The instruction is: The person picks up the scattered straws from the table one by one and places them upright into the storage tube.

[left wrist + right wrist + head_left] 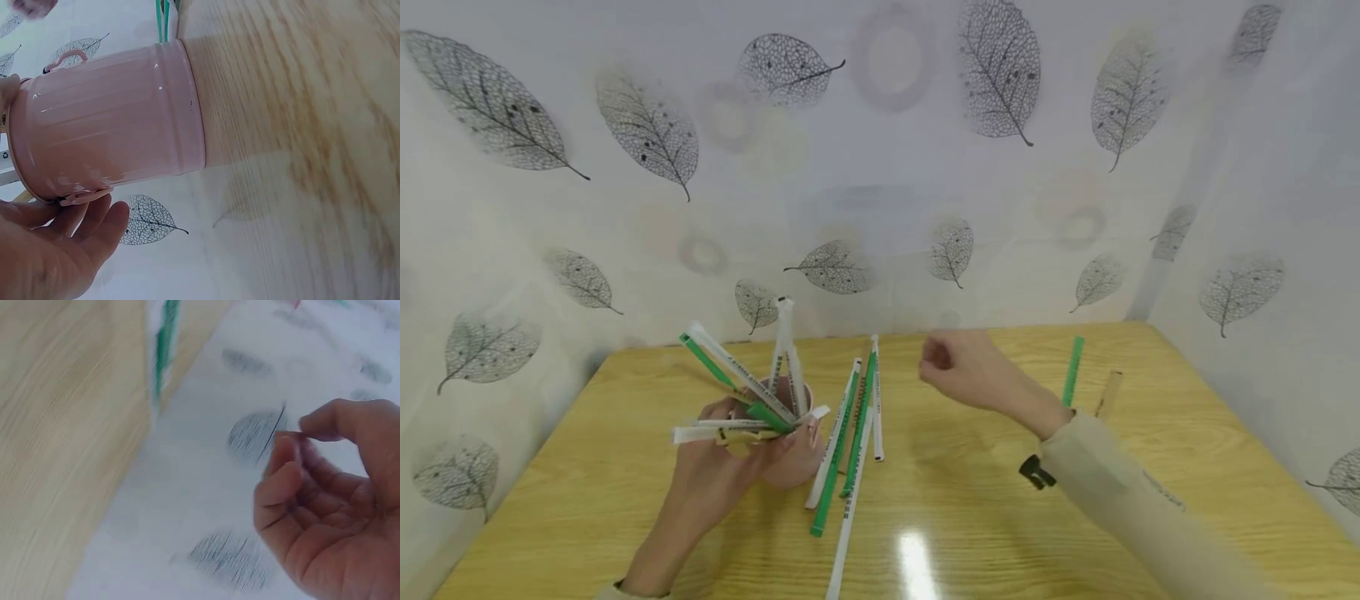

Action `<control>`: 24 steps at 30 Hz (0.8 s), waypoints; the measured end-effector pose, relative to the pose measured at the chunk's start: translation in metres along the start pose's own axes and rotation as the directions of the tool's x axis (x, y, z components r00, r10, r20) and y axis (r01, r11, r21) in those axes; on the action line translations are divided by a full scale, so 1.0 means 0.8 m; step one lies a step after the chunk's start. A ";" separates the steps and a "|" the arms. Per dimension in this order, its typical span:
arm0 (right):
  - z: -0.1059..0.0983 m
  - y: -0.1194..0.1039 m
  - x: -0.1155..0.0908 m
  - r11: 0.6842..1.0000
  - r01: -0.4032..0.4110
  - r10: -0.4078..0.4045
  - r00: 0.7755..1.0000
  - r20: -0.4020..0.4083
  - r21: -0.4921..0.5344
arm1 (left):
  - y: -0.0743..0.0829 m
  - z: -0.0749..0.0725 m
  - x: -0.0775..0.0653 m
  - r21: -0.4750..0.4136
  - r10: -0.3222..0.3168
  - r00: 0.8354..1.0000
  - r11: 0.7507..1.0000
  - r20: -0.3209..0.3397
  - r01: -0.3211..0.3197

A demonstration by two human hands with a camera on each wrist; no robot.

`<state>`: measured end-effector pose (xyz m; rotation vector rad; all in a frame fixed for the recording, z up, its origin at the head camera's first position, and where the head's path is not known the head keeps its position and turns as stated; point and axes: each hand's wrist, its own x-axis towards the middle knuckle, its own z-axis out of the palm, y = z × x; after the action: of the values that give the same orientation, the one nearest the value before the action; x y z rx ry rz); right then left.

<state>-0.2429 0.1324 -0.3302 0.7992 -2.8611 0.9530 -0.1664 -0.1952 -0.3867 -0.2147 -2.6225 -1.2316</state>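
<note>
On the left of the table stands a pink metal pail (790,468) with small side handles. My left hand (715,475) grips it near the rim, thumb on one side and fingers by a handle, as the left wrist view shows. Several slim sticks in green and white printed wrappers (748,379) poke out of the pail and fan outward, some across the left hand. My right hand (966,367) is held over the table right of the pail. Its fingers are curled, thumb tip against the index fingertip (284,447), and nothing shows between them.
Just right of the pail lies a loose bunch of wrapped green and white sticks (850,450). Farther right, past the right wrist, lie a green stick (1072,371) and a brown one (1108,393). A leaf-printed covering (880,192) rises behind the wooden table (970,533).
</note>
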 end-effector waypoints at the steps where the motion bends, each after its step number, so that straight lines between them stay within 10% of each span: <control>1: -0.011 0.014 -0.006 0.998 -0.054 0.055 0.998 0.017 -0.040 | 0.000 0.000 0.000 0.002 -0.004 1.000 1.000 0.000 0.004; 13: -0.076 0.172 -0.081 0.900 -0.343 0.378 0.921 0.090 -0.269 | -0.001 0.001 -0.002 0.030 0.037 0.999 0.999 -0.033 -0.036; 19: -0.081 0.192 -0.099 0.839 -0.453 0.507 0.852 0.131 -0.303 | 0.005 0.002 0.002 0.048 0.181 0.981 0.983 -0.067 -0.178; 24: -0.081 0.208 -0.105 0.805 -0.494 0.556 0.821 0.129 -0.327 | -0.007 0.003 0.002 0.059 0.177 0.981 0.983 -0.075 -0.173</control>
<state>-0.2582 0.3216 -0.3847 0.0643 -3.3891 0.4627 -0.1698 -0.1966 -0.3920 -0.3705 -2.5032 -1.0897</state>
